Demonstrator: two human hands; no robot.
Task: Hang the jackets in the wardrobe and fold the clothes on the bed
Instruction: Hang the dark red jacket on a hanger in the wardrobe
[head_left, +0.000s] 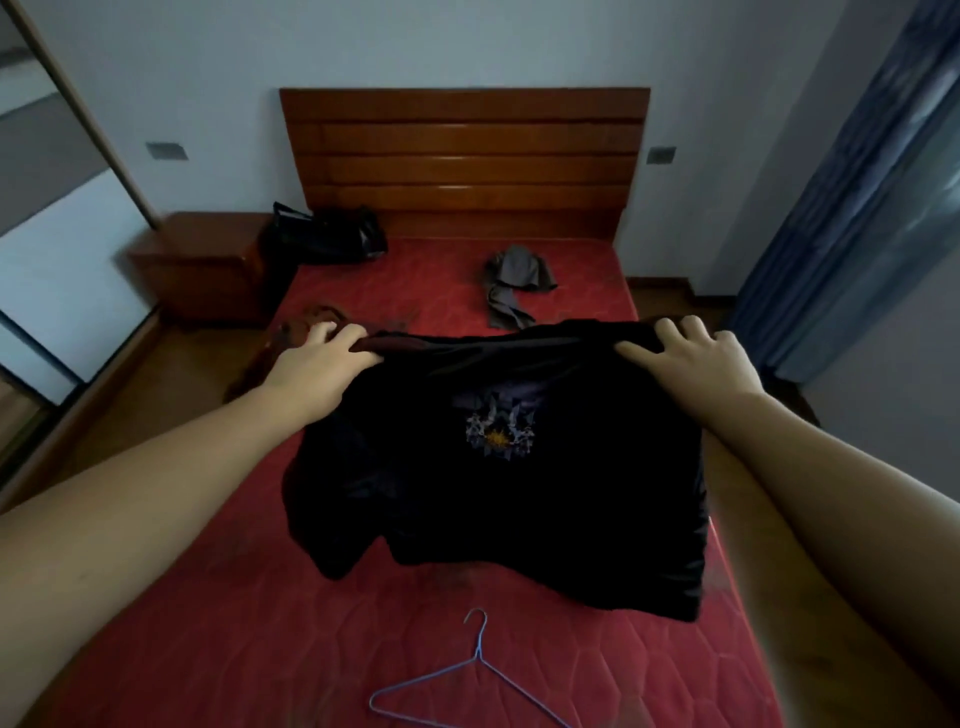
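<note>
From the head camera, the left hand (322, 358) and the right hand (691, 353) each grip the top edge of a black garment (493, 493), fingers curled over the cloth. It hangs spread between them above the red bed (218, 623), its printed emblem facing the person. The cloth is so dark in this dim room that it is hard to say whether it is a jacket or a shirt, or whether its lower hem touches the mattress. A blue wire hanger (478, 675) lies on the bed near the person, just below the hanging hem. A grey garment (514, 283) lies crumpled well beyond, toward the headboard. To do this step well, I judge that the hands should hold level and taut so the shoulders line up. If it is to be folded, lower it flat, emblem down, clear of the hanger. If it is a jacket, lay it beside the hanger so the wire can slide into the shoulders without snagging.
</note>
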